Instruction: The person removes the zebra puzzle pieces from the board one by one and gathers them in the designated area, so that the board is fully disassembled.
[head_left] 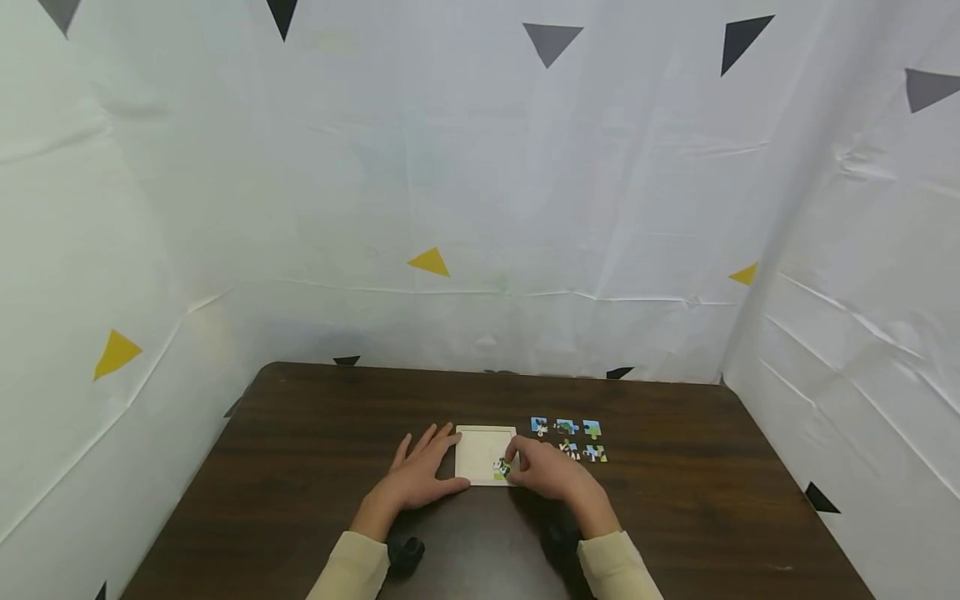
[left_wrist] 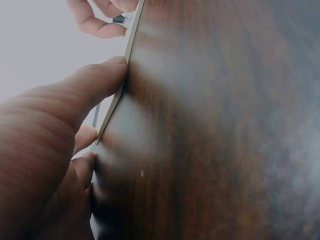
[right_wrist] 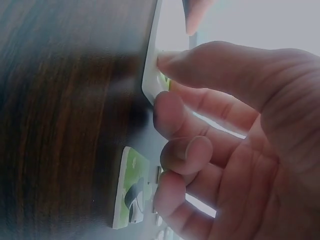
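Note:
A shallow off-white puzzle tray (head_left: 480,450) with a raised rim lies on the table. My left hand (head_left: 422,477) is spread at its left side, the thumb (left_wrist: 107,75) on the near rim and the fingertips at the left rim. Over the tray's near right corner, my right hand (head_left: 551,471) holds a green, white and black jigsaw piece (head_left: 500,468) with thumb and forefinger. The right wrist view shows only a green sliver of this piece (right_wrist: 167,81) by the thumb; the fingers hide the rest. The other right fingers are curled beside the tray.
Several loose jigsaw pieces (head_left: 592,429) lie in two rows right of the tray, the nearer row partly behind my right hand. One green piece (right_wrist: 131,192) shows beneath my right fingers. The dark wooden table (head_left: 315,450) meets white hanging sheets at the back.

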